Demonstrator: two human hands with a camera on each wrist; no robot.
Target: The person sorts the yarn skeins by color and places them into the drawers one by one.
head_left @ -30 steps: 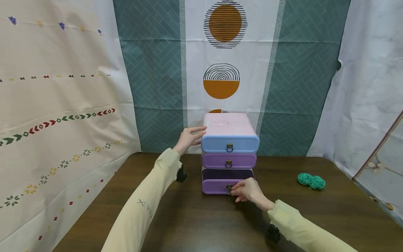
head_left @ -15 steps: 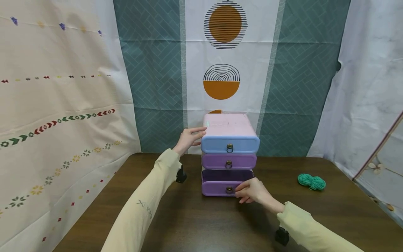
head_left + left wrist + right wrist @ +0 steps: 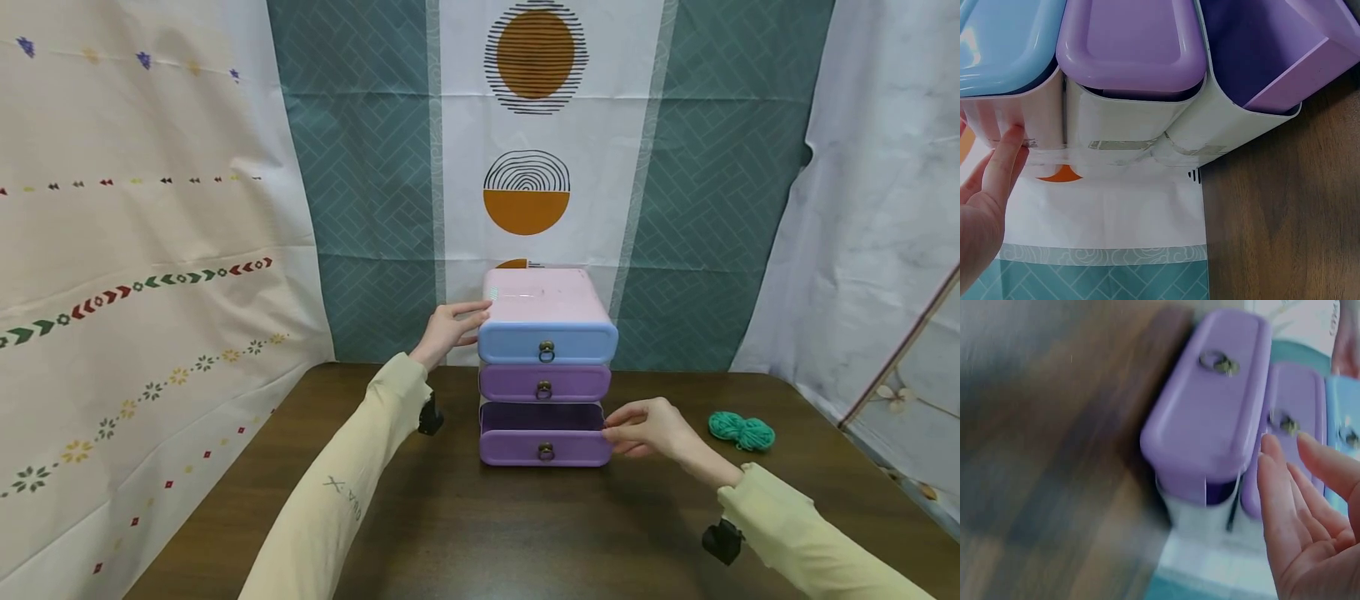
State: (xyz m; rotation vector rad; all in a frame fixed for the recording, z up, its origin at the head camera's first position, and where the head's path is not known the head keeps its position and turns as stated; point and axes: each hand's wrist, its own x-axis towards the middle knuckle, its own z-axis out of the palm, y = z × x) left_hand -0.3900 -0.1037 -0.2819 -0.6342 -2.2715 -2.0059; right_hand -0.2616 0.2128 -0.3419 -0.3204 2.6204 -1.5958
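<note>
A stack of small drawers stands at the table's back. Its top unit has a pink casing (image 3: 551, 298) and a blue drawer front (image 3: 510, 343). Below it sits a shut middle purple drawer (image 3: 510, 383). The bottom purple drawer (image 3: 513, 450) is pulled partway out, its dark inside partly showing. My left hand (image 3: 444, 333) rests its extended fingers against the left side of the pink casing. At the right end of the bottom drawer is my right hand (image 3: 656, 429), off the ring pull (image 3: 546, 452), fingers loosely bent with nothing between them; contact there cannot be told.
A skein of green yarn (image 3: 741, 432) lies on the brown wooden table (image 3: 480, 533), right of the stack. Patterned cloths hang behind and at both sides. In the left wrist view, tape (image 3: 1122, 145) runs along the white casings.
My right hand has let go of the bottom drawer's ring pull and moved right, to the drawer's right end. The bottom drawer came out very slightly. My left hand stays in place.
</note>
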